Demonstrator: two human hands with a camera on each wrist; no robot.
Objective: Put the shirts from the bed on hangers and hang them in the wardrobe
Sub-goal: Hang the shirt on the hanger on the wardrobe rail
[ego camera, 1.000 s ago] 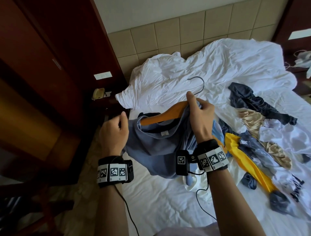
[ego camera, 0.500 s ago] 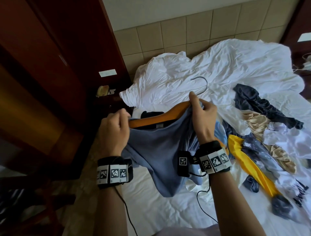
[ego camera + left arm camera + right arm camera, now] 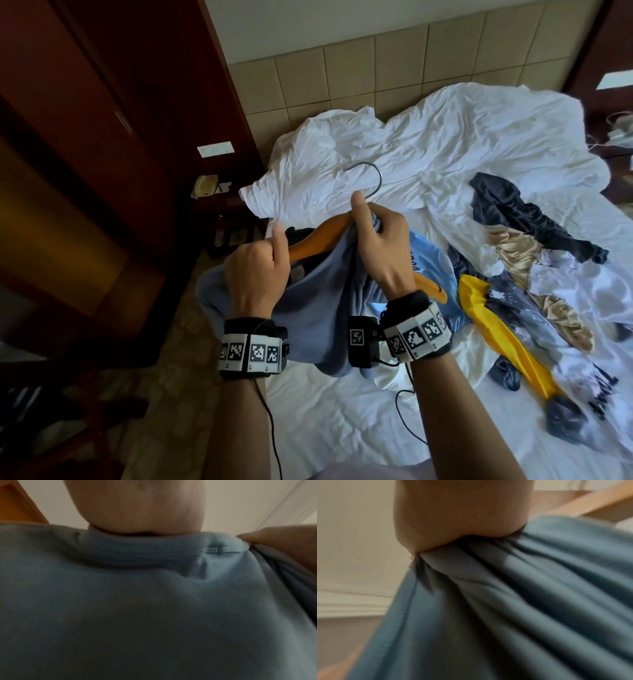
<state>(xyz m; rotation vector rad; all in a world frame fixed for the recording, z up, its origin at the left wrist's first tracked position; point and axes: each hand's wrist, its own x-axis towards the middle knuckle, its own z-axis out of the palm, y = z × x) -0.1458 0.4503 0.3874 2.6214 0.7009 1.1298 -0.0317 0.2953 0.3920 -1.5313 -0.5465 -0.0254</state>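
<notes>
I hold a grey-blue shirt point(image 3: 322, 301) over the bed, with a wooden hanger point(image 3: 318, 236) partly inside it. The hanger's metal hook point(image 3: 371, 178) points away from me and its right tip point(image 3: 431, 286) sticks out past my right wrist. My left hand point(image 3: 260, 270) grips the shirt's ribbed collar point(image 3: 154, 553) at the hanger's left arm. My right hand point(image 3: 380, 240) bunches the shirt's fabric point(image 3: 505, 588) at the hanger's neck, thumb raised. Both wrist views are filled with blurred blue cloth.
More clothes lie on the white bed point(image 3: 342, 411) to the right: a light blue shirt point(image 3: 428, 260), a yellow garment point(image 3: 503, 335), a dark one point(image 3: 524, 212), a beige one point(image 3: 520, 250). A dark wooden wardrobe point(image 3: 85, 137) stands at left, a telephone point(image 3: 205, 185) on the nightstand.
My left hand has moved right and taken hold of the shirt's collar, pulling it along the hanger's left arm. The shirt now covers more of the hanger.
</notes>
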